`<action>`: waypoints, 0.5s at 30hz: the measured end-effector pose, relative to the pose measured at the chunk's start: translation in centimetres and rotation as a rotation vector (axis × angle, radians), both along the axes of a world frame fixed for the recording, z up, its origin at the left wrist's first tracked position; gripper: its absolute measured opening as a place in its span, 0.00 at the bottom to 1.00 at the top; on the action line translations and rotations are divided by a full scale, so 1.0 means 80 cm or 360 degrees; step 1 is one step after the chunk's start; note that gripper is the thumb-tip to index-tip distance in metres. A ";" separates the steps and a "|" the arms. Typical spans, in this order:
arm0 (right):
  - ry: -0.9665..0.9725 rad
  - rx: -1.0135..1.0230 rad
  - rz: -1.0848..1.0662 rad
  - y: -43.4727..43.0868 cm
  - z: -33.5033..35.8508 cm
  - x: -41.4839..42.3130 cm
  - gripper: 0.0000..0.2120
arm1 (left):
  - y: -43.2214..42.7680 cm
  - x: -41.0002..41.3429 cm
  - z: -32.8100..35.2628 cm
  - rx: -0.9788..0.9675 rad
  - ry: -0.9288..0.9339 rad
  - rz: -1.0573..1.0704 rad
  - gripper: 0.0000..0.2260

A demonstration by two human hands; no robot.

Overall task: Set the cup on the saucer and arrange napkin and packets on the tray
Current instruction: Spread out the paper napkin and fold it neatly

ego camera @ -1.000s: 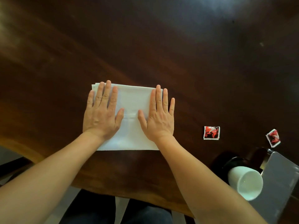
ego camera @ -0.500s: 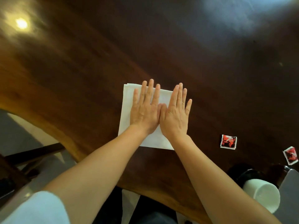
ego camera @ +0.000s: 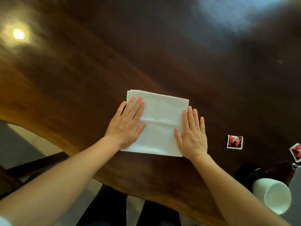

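A folded white napkin (ego camera: 161,121) lies flat on the dark wooden table (ego camera: 146,54). My left hand (ego camera: 128,123) presses flat on its left side, fingers straight. On the napkin's right edge my right hand (ego camera: 192,132) presses flat as well. Two red packets lie to the right, one (ego camera: 234,142) close by and another (ego camera: 296,152) at the frame's edge. A white cup (ego camera: 273,195) stands at the lower right, partly over a black saucer (ego camera: 254,174). The grey tray (ego camera: 295,181) shows only as a corner at the right edge.
The table's curved front edge runs from the left down to the bottom middle. Beyond it are the floor, a dark chair part (ego camera: 32,163) at the left and my dark trousers (ego camera: 110,209) below.
My hands, side by side in the napkin's middle half a second ago, have slid apart to its left and right sides. The napkin lies narrower than one second ago.
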State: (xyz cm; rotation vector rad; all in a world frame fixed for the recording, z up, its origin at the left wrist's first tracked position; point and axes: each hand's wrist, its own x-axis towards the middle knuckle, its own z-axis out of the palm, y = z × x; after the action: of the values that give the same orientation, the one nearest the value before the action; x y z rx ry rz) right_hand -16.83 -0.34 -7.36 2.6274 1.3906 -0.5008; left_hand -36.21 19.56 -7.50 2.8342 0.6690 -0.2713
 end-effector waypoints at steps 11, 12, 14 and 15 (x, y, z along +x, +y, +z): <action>0.0311 0.0131 -0.0165 0.114 0.070 0.053 0.30 | 0.073 0.068 0.058 -0.0181 0.0082 0.0287 0.27; 0.0325 0.0067 -0.0161 0.122 0.073 0.053 0.29 | 0.076 0.073 0.062 -0.0176 0.0130 0.0285 0.27; 0.0346 -0.0019 -0.0185 0.132 0.077 0.052 0.29 | 0.081 0.079 0.067 -0.0206 0.0208 0.0309 0.24; 0.0365 -0.0035 -0.0202 0.135 0.079 0.051 0.26 | 0.082 0.081 0.069 -0.0224 0.0233 0.0325 0.21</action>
State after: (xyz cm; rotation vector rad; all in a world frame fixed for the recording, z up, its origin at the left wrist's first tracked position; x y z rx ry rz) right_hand -12.72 10.47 -1.05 2.7229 1.2704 -0.8526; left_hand -29.73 26.14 -1.98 2.6061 0.9235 -0.4738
